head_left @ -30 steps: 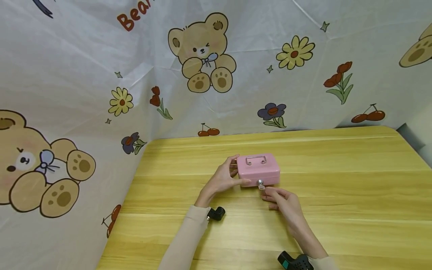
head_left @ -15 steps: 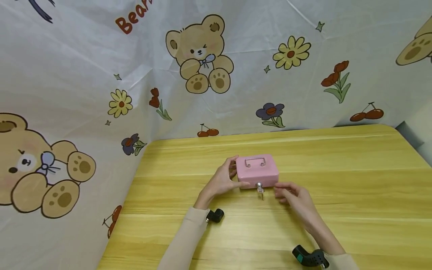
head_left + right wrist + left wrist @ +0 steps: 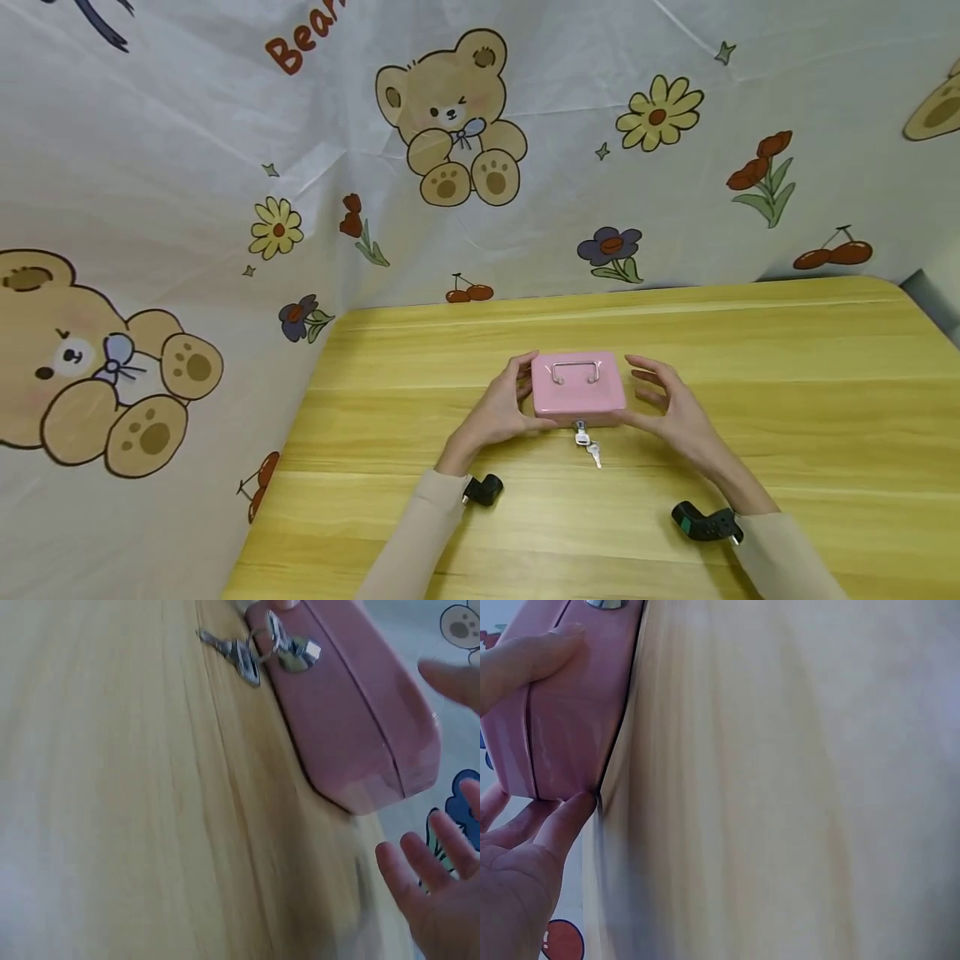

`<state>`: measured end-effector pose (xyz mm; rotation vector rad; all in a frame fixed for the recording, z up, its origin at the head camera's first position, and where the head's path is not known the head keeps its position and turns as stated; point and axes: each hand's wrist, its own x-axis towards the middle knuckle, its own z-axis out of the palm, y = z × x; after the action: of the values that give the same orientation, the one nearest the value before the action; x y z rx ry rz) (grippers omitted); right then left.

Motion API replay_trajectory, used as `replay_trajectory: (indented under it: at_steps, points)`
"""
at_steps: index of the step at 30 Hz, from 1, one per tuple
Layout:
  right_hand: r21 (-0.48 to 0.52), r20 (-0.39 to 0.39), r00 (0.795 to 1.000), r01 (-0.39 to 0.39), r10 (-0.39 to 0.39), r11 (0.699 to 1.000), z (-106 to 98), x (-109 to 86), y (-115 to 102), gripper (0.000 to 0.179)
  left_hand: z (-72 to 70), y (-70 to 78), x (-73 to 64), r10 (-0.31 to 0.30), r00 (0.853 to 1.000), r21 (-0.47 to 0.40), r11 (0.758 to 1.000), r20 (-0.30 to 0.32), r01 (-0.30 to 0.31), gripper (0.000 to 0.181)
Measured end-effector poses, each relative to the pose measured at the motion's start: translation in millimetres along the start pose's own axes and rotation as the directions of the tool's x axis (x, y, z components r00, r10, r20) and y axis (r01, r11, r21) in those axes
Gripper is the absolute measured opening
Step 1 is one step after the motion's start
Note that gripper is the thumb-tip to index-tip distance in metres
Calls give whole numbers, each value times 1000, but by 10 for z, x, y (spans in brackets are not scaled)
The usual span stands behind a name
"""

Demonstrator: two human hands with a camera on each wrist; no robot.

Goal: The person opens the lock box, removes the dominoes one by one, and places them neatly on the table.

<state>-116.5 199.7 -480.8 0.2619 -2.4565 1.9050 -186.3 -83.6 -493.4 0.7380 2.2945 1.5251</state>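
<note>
A pink cash box (image 3: 577,398) with a wire handle (image 3: 576,363) on its lid sits closed on the wooden table. My left hand (image 3: 495,412) holds its left end, thumb on the front face and fingertips against the side, as the left wrist view shows. One key (image 3: 582,437) is in the front lock (image 3: 301,655), and a second key (image 3: 244,661) hangs from it by a ring. Around the box's right end my right hand (image 3: 678,417) is spread, thumb by the front corner; its fingers (image 3: 427,862) stand apart from the box in the right wrist view.
The wooden table (image 3: 750,367) runs out to both sides and in front of the box. Behind it and along the left hangs a white cloth (image 3: 555,183) printed with bears and flowers. A black wrist camera (image 3: 705,522) sits on the right sleeve.
My right hand has let go of the key and moved right, opening out beside the box's right end. The keys now hang free at the lock. My left hand keeps its hold.
</note>
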Motion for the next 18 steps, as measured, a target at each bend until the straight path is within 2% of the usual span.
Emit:
replay_trajectory:
  at_steps: [3,7,18]
  points:
    - [25,76,996,48,-50,999,3,90,79,96,-11,-7,1,-5,1000,-5,1000,3,5,112]
    - [73,142,986,83,-92,994,27,192,162,103,-13,-18,4,-13,1000,4,1000,4,13,112]
    - [154,171,981,67,-93,986,59,247,274,109,-13,-18,-9,-41,999,-45,998,16,42,113]
